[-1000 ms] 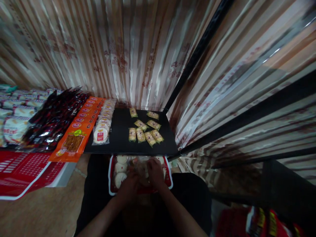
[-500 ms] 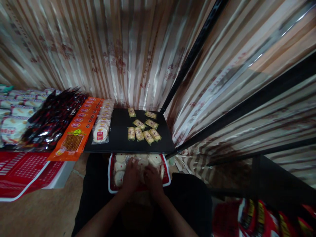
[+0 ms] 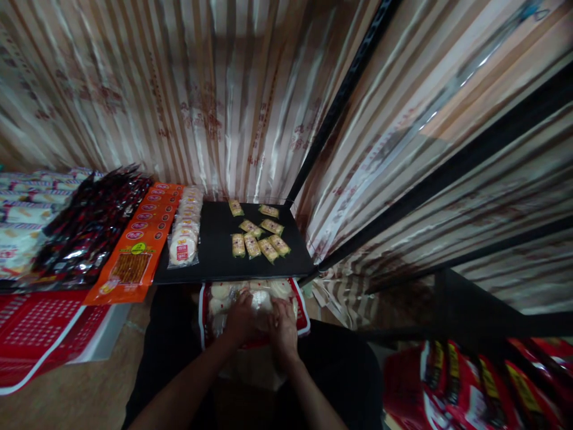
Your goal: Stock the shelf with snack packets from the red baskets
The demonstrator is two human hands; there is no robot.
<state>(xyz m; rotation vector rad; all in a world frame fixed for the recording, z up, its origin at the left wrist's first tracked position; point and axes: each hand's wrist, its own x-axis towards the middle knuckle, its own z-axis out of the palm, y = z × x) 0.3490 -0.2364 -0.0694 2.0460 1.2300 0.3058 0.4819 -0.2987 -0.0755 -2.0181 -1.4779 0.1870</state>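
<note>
On my lap, below the shelf edge, sits a red basket (image 3: pixel 305 310) with a white rim, filled with round white rice crackers (image 3: pixel 220 290) in clear wrappers. Both of my hands reach into it. My left hand (image 3: pixel 240 318) lies on the packets left of the middle, fingers stretched forward and dimly lit. My right hand (image 3: pixel 283 330) rests on the packets at the right, its fingers extended and apart. Between the hands a pale wrapped cracker (image 3: pixel 261 301) shows. Neither hand visibly lifts a packet; the fingertips are partly lost among the wrappers.
The black shelf (image 3: pixel 215 239) bears several small yellow packets (image 3: pixel 252 245), a row of rice cracker packets (image 3: pixel 182 248), an orange snack packet (image 3: pixel 134 257), dark shiny packets (image 3: pixel 85 239) and white packets (image 3: pixel 22 239). A red basket (image 3: pixel 40 328) stands left; red bags (image 3: pixel 452 382) lie right.
My right hand has shifted slightly right and its fingers lie over the crackers more visibly. A pale cracker between the hands shows more clearly. The view has turned slightly.
</note>
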